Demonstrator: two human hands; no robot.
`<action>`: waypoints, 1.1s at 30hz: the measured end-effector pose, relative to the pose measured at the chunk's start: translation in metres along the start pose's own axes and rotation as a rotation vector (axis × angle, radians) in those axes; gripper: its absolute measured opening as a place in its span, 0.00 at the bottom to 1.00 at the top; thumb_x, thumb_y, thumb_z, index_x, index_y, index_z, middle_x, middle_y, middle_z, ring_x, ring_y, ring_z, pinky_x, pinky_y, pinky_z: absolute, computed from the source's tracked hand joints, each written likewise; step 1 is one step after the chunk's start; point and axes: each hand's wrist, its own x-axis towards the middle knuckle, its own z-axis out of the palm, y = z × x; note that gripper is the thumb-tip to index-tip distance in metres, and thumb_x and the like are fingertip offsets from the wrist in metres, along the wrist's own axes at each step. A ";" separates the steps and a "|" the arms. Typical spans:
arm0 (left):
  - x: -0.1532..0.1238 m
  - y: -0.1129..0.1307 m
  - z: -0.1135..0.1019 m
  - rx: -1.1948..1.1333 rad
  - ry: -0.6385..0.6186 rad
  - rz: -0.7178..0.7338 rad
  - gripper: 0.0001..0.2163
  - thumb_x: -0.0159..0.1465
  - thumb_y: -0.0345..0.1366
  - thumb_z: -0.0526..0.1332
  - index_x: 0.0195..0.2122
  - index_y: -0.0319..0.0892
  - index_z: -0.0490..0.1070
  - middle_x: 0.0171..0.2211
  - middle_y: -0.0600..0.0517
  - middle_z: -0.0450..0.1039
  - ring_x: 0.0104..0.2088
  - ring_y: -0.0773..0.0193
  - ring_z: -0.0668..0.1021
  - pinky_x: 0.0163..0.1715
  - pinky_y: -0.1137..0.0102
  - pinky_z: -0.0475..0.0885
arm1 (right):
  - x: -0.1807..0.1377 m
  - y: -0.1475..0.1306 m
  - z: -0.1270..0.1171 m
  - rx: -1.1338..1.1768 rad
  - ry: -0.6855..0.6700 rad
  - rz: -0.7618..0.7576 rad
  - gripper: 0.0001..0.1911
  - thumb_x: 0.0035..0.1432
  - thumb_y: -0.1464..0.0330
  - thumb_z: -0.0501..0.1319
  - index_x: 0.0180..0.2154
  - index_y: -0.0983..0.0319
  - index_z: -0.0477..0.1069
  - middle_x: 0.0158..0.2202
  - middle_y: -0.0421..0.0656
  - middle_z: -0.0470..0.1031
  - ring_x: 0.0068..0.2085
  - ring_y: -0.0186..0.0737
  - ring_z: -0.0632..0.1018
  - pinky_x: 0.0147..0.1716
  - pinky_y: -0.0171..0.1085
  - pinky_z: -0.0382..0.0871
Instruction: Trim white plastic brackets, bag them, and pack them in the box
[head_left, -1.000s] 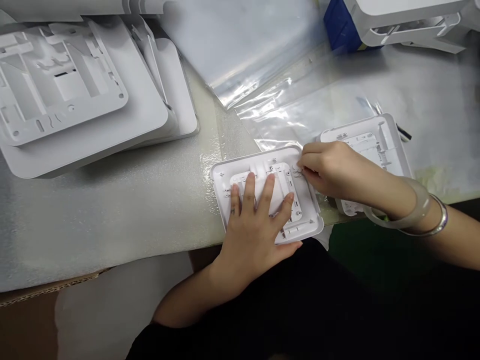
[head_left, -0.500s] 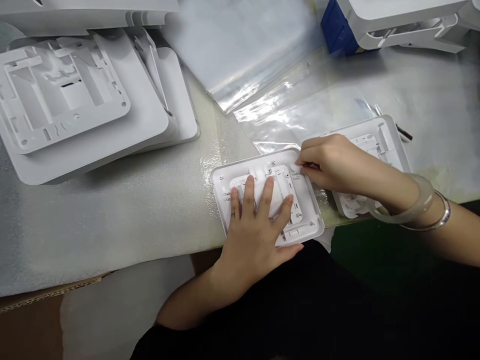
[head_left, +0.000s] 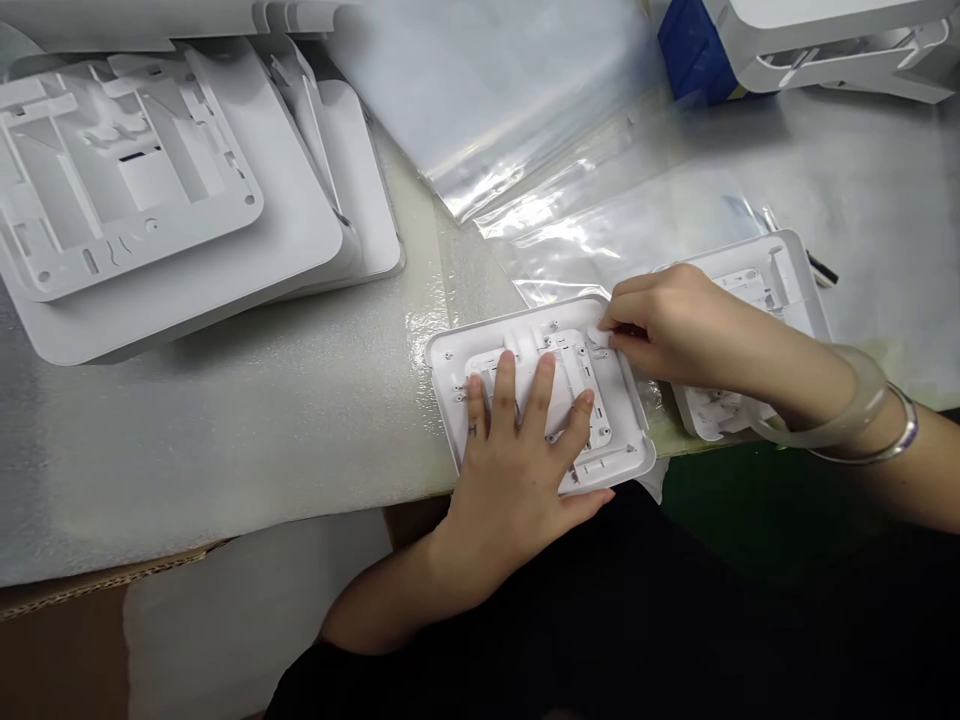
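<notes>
— What are your fingers doing right now?

— My left hand lies flat with fingers spread, gripping nothing, just pressing down on the raised middle frame of the white plastic cover. My right hand has its fingertips pinched together at the cover's far right corner; whatever sits between them is too small for me to make out.

— Where does the cover lie?

— At the near edge of the foam-lined bench, inner side up, just beside a second cover that my right wrist crosses.

— How would you do this well?

— I'd judge the flat palm matters most — steady weight so the cover can't skid on the foam — while the pinch works squarely over the corner, not at a slant.

— And around you?

— Clear plastic bags lie beyond the covers, a stack of larger white panels sits far left, and a blue box at the top.
</notes>
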 end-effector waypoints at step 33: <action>0.000 0.003 0.002 -0.015 0.029 -0.015 0.35 0.59 0.60 0.62 0.63 0.45 0.64 0.68 0.36 0.52 0.68 0.26 0.51 0.62 0.32 0.50 | -0.002 -0.006 -0.008 -0.061 0.008 -0.067 0.12 0.56 0.79 0.54 0.23 0.63 0.67 0.25 0.43 0.68 0.25 0.34 0.65 0.26 0.36 0.57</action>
